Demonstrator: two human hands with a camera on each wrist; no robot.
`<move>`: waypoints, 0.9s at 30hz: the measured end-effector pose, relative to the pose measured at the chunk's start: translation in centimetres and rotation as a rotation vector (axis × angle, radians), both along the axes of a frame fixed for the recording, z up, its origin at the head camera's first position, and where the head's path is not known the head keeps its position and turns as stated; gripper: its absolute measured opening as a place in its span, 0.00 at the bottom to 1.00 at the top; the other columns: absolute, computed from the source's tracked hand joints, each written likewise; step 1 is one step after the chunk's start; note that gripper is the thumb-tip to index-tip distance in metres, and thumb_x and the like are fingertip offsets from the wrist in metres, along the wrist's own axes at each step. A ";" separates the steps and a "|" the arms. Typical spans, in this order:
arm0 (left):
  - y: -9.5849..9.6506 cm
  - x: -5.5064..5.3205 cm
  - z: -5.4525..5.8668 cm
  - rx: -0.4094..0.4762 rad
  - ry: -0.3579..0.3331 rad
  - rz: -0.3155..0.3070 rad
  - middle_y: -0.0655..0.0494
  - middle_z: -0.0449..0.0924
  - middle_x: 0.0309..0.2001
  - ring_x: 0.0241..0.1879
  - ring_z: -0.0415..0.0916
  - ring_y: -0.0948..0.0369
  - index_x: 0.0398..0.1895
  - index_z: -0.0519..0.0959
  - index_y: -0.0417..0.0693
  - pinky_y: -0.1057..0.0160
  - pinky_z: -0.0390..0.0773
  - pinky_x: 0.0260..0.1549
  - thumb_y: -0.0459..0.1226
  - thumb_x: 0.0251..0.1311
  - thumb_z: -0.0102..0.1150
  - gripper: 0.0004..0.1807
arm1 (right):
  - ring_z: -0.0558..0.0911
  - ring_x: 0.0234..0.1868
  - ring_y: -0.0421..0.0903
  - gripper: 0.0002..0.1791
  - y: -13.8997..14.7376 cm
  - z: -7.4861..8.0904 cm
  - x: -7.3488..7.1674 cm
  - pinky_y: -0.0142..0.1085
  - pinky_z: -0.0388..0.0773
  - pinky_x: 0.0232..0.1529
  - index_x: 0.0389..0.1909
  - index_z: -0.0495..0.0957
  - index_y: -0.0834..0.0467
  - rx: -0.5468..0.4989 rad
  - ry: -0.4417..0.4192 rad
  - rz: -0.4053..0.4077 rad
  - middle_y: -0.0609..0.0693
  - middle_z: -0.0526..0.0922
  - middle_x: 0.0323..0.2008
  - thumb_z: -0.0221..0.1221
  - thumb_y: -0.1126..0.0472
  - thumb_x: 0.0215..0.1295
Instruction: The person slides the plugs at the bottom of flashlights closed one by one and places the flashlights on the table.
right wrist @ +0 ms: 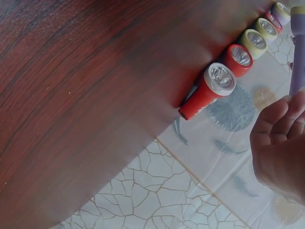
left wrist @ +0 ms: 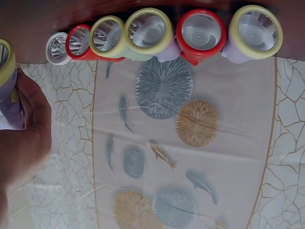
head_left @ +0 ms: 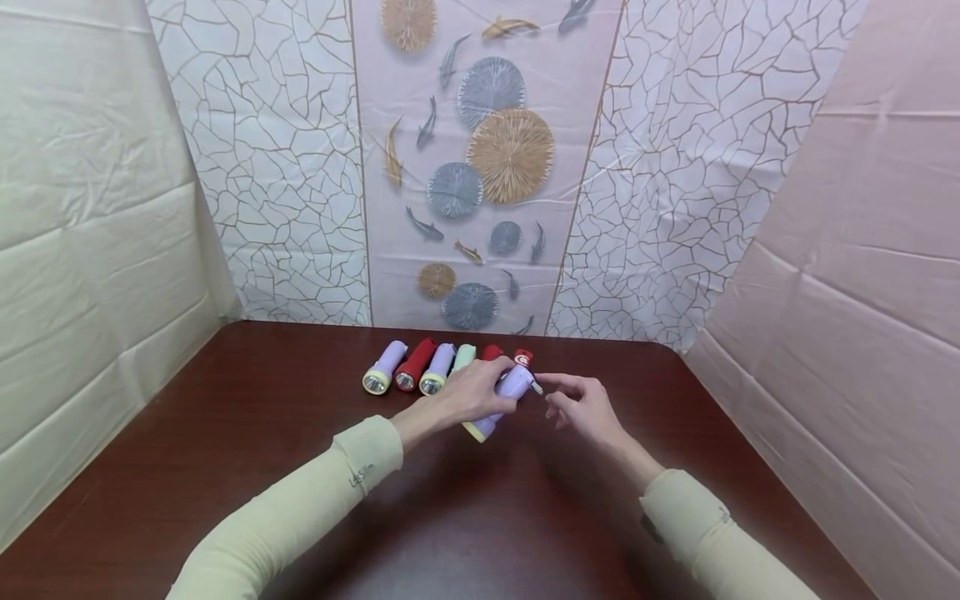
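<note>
A lavender flashlight (head_left: 513, 385) with a pale yellow head rim is tilted over the table, its lens end toward the lower left in the head view. My left hand (head_left: 474, 392) grips its body, thumb on the near side and fingers beyond. From its tail end a small pale metallic piece (head_left: 537, 387) sticks out. At that piece, my right hand (head_left: 588, 408) has its index finger and thumb on either side, the other fingers curled. In the right wrist view, the fingers (right wrist: 274, 121) meet the lower end of the lavender flashlight (right wrist: 298, 62).
Several more flashlights stand in a row at the table's back: lavender (head_left: 389, 357), red (head_left: 415, 365), another lavender (head_left: 438, 368), mint green (head_left: 465, 357), and red ones partly behind my left hand, one white-rimmed (right wrist: 221, 80). Patterned cloth (head_left: 487, 250) hangs behind the dark table (head_left: 480, 533).
</note>
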State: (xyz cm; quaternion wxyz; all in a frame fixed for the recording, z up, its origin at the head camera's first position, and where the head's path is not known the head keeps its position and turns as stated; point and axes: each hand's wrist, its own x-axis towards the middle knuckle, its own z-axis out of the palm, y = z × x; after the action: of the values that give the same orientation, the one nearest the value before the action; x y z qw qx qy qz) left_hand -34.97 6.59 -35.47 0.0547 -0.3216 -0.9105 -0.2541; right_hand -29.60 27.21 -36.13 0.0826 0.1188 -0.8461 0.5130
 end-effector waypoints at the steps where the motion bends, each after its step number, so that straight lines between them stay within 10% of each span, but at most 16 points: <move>1: -0.1 0.0 0.0 0.001 0.006 -0.001 0.56 0.81 0.38 0.31 0.76 0.63 0.58 0.72 0.53 0.67 0.74 0.28 0.46 0.48 0.66 0.30 | 0.80 0.21 0.51 0.18 0.0 0.0 0.0 0.43 0.81 0.26 0.55 0.79 0.62 -0.002 0.001 0.004 0.65 0.81 0.24 0.55 0.70 0.63; 27: -0.8 0.1 -0.2 -0.026 0.049 -0.055 0.56 0.82 0.43 0.37 0.76 0.62 0.59 0.73 0.51 0.63 0.76 0.38 0.44 0.53 0.65 0.28 | 0.79 0.19 0.48 0.17 -0.3 0.0 -0.5 0.43 0.82 0.29 0.53 0.80 0.63 0.041 -0.038 0.059 0.62 0.80 0.20 0.55 0.67 0.65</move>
State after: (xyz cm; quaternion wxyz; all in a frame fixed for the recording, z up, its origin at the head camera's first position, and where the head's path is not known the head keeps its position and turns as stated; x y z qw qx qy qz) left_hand -34.86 5.75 -35.62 0.0658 -0.3533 -0.9029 -0.2358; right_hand -30.08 26.88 -36.11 0.0487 0.1357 -0.8539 0.5000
